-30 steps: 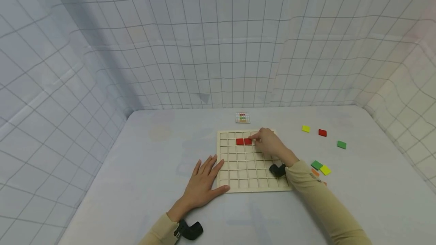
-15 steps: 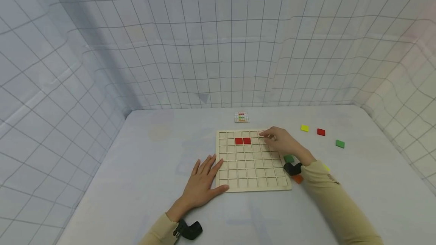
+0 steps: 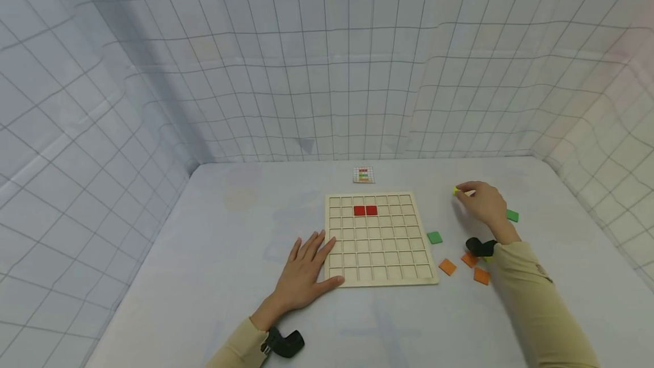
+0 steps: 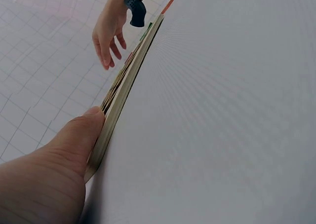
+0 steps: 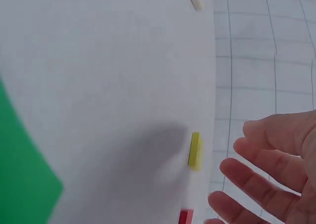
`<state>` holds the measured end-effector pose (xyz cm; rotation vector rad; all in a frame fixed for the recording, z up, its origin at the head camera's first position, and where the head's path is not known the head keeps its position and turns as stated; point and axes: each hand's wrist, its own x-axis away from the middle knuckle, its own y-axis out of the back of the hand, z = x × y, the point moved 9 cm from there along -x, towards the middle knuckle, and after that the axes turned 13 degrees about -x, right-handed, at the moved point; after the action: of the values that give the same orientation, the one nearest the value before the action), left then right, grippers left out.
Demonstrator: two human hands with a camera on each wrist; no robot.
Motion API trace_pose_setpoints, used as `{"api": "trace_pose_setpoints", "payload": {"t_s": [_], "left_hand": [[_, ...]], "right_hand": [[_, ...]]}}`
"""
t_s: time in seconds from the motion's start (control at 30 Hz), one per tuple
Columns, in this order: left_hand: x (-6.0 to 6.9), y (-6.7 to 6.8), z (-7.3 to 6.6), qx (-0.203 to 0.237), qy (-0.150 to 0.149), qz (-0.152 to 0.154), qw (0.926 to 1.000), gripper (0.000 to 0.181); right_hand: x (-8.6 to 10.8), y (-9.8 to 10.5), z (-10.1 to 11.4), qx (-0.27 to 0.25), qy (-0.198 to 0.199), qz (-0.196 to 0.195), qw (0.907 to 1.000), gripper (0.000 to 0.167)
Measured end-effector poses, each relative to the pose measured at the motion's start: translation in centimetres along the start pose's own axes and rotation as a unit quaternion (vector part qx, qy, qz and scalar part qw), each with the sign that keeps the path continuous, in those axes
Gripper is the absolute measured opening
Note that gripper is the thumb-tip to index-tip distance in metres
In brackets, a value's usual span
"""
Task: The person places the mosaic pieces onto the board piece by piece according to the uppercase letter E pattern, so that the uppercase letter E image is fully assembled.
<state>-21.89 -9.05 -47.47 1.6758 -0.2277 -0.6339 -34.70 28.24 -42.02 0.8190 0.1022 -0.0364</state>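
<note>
White table (image 3: 245, 214) beneath us: our left hand (image 3: 301, 277) spread against the board (image 3: 383, 284), our right hand (image 3: 484, 204) loosely curved above a yellow tile (image 5: 195, 151), which a skewed pinch could skid.

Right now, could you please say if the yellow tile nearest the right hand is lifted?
Not lifted: the yellow tile lies on the table, the right hand clear of it.

Soft, dim light; the right hand (image 3: 482, 203) shades the table (image 3: 255, 214) toward its far right corner; one green tile (image 5: 22, 169) blurs.
</note>
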Motion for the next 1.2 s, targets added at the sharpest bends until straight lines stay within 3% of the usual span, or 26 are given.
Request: {"api": "trace_pose_setpoints", "payload": {"t_s": [0.2,0.4,0.67,1.2], "left_hand": [[0.0,-0.1,0.0,0.005,0.004,0.006,1.0,0.081],[0.0,-0.2,0.1,0.002,0.008,0.014,0.9999,0.082],[0.0,0.1,0.0,0.006,0.005,0.007,0.9999,0.081],[0.0,-0.1,0.1,0.008,0.009,0.019,0.9997,0.081]], "right_hand": [[0.0,1.1,-2.8,0.031,-0.054,0.023,0.9978,0.052],[0.0,1.3,-4.8,0.063,-0.082,0.052,0.9933,0.062],[0.3,1.7,-5.1,0.071,-0.076,0.046,0.9935,0.053],[1.6,1.0,-4.1,0.026,-0.079,0.071,0.994,0.035]]}}
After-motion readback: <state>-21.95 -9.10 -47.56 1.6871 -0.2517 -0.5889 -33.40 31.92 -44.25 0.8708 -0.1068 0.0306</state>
